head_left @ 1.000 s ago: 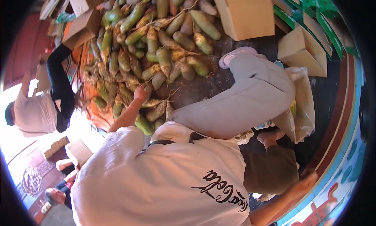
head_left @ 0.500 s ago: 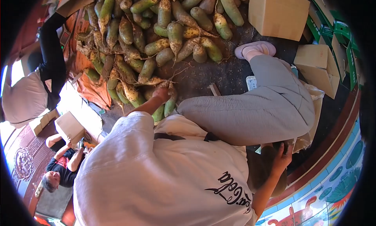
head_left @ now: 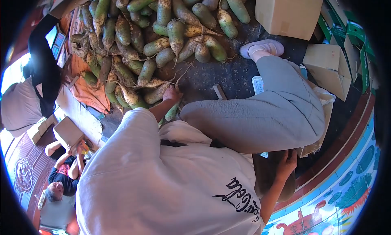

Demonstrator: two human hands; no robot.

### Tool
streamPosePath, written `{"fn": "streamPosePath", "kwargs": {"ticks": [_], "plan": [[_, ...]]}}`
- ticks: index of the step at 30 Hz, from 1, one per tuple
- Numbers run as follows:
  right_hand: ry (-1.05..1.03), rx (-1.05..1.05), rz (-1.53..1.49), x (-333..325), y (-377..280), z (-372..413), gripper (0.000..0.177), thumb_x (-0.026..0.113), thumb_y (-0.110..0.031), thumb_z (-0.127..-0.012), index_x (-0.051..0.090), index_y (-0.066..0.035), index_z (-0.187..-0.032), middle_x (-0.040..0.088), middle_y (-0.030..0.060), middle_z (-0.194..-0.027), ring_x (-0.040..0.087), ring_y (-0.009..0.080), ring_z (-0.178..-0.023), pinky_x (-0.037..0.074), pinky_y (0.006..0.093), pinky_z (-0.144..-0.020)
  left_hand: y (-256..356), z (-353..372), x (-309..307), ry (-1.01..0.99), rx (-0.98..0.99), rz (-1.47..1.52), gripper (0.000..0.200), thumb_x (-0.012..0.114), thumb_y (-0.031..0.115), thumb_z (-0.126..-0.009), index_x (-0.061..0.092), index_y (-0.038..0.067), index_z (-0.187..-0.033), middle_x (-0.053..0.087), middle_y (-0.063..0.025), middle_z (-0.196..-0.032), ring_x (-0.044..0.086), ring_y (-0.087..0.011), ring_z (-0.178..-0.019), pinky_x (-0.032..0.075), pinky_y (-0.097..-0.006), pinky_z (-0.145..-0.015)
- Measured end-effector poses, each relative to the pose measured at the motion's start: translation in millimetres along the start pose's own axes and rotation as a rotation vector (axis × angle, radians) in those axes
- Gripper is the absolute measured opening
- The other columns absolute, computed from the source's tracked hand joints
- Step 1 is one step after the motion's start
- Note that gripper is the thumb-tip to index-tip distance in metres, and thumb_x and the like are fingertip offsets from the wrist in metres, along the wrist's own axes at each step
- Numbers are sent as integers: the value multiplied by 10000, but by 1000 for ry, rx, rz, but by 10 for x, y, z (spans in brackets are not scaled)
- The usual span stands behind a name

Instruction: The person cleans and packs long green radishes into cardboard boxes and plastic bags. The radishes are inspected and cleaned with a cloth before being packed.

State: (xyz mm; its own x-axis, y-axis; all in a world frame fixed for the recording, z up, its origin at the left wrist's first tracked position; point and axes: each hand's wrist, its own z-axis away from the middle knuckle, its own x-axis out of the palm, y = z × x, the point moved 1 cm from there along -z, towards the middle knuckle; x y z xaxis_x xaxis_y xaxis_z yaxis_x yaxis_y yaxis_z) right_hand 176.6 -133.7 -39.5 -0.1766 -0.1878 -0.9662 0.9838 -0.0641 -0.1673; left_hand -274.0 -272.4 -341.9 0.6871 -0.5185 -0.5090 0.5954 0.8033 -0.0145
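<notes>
1. Right hand [head_left: 287, 163] has come inward from the lower right over the past second, to beside the grey trouser leg [head_left: 260, 121]; the left hand [head_left: 173, 94] has shifted toward the lap along the near edge of the heap.
2. At the left hand lies a pale-tipped root [head_left: 157, 95], the hand meeting its right end where thin, stringy tails spread. The view is small and partly hidden there, so I cannot tell whether these fingers grip it. The right hand's fingers are bent; whether they hold anything I cannot tell either.
3. Other long green roots [head_left: 163, 56] lie heaped above, touching and crossing one another. They look dense, fairly heavy and stiff, with dusty skin that should not slip much; a knock could bruise them. The thick middle looks the surest hold, as the tails would likely snap.
4. Below them is a dark, gritty floor [head_left: 199, 80], with orange sheeting [head_left: 91, 92] at the heap's left edge.
5. Cardboard boxes [head_left: 285, 13] stand at upper right; a co-worker [head_left: 61, 178] is at lower left, near a carton [head_left: 68, 132].
</notes>
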Motion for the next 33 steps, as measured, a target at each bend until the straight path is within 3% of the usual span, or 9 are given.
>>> {"fn": "streamPosePath", "kwargs": {"ticks": [3,8,11,14,17,20,24,27,33], "plan": [[-28,42,10,-2,19,-18,346,587,-180,-847,545,109,-1034,593,270,-972,583,389,-889,458,388,-771,9,-146,64,-16,10,41,535,597,428,-766,470,103,-1171,563,-184,-1121,550,-322,-1046,443,-421,-870],[-46,21,-86,27,-62,-61,297,578,-118,-839,543,99,-1039,593,265,-976,581,389,-882,457,382,-770,43,-76,5,22,96,95,427,568,393,-797,544,91,-1099,590,-183,-1065,559,-328,-1020,444,-421,-856],[-11,-21,-79,72,-7,-78,259,571,-95,-839,547,90,-1018,598,251,-952,583,385,-859,457,383,-757,142,22,-231,89,254,187,370,552,373,-821,569,78,-1043,610,-187,-975,580,-329,-944,445,-409,-808],[10,-41,-116,86,10,-116,217,562,-95,-838,543,66,-982,581,229,-899,555,403,-811,445,405,-715,363,162,-911,195,299,419,350,544,363,-840,573,48,-991,609,-198,-897,581,-346,-839,440,-413,-741],[-4,23,-149,49,-27,-192,187,555,-99,-844,546,55,-949,579,212,-865,553,394,-778,447,393,-691,361,-156,-1319,372,443,864,325,520,337,-873,567,23,-940,620,-130,-843,593,-268,-748,451,-367,-649],[48,41,-216,12,-50,-237,170,553,-99,-851,558,54,-927,587,192,-837,576,337,-752,456,352,-683,765,371,-2170,230,345,1328,274,480,305,-903,559,51,-970,610,-63,-881,594,-173,-781,477,-304,-670],[176,74,-362,-106,-47,-288,160,550,-93,-857,575,49,-925,596,148,-822,589,222,-742,461,305,-691,821,302,-2559,97,396,1756,290,446,294,-924,533,30,-1006,596,-101,-954,593,-237,-859,501,-398,-758],[334,33,-426,-290,-105,-374,156,537,-81,-861,579,48,-937,602,119,-823,575,177,-757,459,288,-707,1067,617,-2781,65,390,1907,279,444,262,-930,526,11,-1021,593,-124,-971,583,-269,-899,491,-442,-795],[398,-119,-642,-895,-749,-711,147,554,-60,-835,583,30,-948,603,109,-882,574,180,-808,452,283,-749,1815,1094,-3312,-141,767,1940,300,429,240,-937,505,-17,-1073,585,-144,-1015,574,-287,-938,458,-468,-862]]}}
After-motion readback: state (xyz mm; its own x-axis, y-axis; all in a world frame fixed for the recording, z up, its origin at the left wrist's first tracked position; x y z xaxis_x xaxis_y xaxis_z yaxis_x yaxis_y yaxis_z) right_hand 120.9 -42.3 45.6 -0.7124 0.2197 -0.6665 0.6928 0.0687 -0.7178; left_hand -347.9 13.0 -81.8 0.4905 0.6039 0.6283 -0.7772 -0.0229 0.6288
